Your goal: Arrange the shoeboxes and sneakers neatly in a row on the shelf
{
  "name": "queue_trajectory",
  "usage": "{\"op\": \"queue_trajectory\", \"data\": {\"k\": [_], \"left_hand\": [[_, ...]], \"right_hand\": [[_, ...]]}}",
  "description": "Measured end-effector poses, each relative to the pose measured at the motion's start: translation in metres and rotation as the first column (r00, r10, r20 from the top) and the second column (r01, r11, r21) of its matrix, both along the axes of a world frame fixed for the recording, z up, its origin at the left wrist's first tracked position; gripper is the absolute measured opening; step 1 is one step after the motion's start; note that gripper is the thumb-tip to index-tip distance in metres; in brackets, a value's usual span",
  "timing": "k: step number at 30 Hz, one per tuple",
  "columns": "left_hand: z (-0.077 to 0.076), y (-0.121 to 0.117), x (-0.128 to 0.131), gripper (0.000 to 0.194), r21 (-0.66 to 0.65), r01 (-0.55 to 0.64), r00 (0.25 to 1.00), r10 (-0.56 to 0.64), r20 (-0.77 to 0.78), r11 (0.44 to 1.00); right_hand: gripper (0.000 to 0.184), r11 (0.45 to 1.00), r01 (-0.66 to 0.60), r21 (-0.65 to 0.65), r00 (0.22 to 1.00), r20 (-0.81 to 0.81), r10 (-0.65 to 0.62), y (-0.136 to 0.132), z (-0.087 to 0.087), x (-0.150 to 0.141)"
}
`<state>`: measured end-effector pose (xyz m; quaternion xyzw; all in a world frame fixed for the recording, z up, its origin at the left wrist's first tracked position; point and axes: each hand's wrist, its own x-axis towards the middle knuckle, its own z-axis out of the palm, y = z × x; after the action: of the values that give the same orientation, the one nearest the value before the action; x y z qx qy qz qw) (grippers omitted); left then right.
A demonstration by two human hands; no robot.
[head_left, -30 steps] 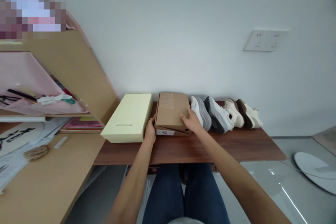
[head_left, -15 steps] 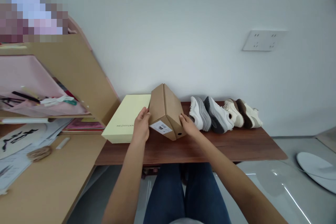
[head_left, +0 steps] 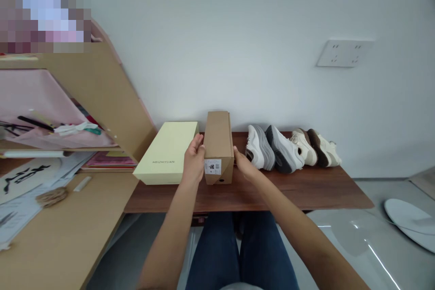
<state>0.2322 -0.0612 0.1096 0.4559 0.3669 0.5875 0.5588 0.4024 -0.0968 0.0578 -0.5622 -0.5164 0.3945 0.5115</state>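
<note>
A brown cardboard shoebox (head_left: pixel 218 133) stands on its long narrow side on the dark wooden bench (head_left: pixel 292 190), its white label (head_left: pixel 212 166) facing me. My left hand (head_left: pixel 194 158) presses against the box's left side, its fingers pointing away from me. On the opposite side, my right hand (head_left: pixel 243 161) touches the box near its front corner; some of its fingers are hidden. Close by my left hand lies a pale yellow box (head_left: pixel 170 145) marked MEIZHIYUAN. To the right of my right hand sit grey-and-white sneakers (head_left: pixel 260 147) and cream-and-brown sneakers (head_left: pixel 321 147).
At the left, a tan desk (head_left: pixel 74 226) holds papers, a coil of twine (head_left: pixel 51 196) and a shelf unit (head_left: pixel 91 86) with a pink pouch. A wall socket plate (head_left: pixel 345 53) is at the upper right. On the floor at the right lies a white round object (head_left: pixel 408 222).
The shoebox has turned from a tilted position to standing squarely on its narrow side. Both hands have moved with it, the left one slightly rightward.
</note>
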Motion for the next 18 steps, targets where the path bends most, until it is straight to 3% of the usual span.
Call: {"op": "queue_trajectory", "data": {"k": [3,6,12,18], "left_hand": [[0.001,-0.002,0.002,0.046,0.0,-0.002,1.0,0.002,-0.001,1.0],[0.002,-0.002,0.003,0.046,-0.017,0.002,1.0,-0.002,0.014,1.0],[-0.003,0.0,0.005,0.042,-0.158,0.029,0.996,-0.016,0.087,0.987],[-0.023,0.006,0.009,0.042,-0.287,0.113,0.983,-0.065,0.173,0.951]], "right_hand": [[0.066,1.0,-0.021,0.002,0.999,-0.037,0.021,0.0,0.031,0.001],[0.06,1.0,-0.011,0.022,1.0,-0.015,0.011,0.001,0.05,-0.002],[0.067,0.999,0.034,0.024,0.999,-0.037,-0.033,-0.001,0.051,-0.005],[0.07,0.999,0.046,-0.006,0.994,-0.103,-0.047,-0.006,0.052,0.003]]}}
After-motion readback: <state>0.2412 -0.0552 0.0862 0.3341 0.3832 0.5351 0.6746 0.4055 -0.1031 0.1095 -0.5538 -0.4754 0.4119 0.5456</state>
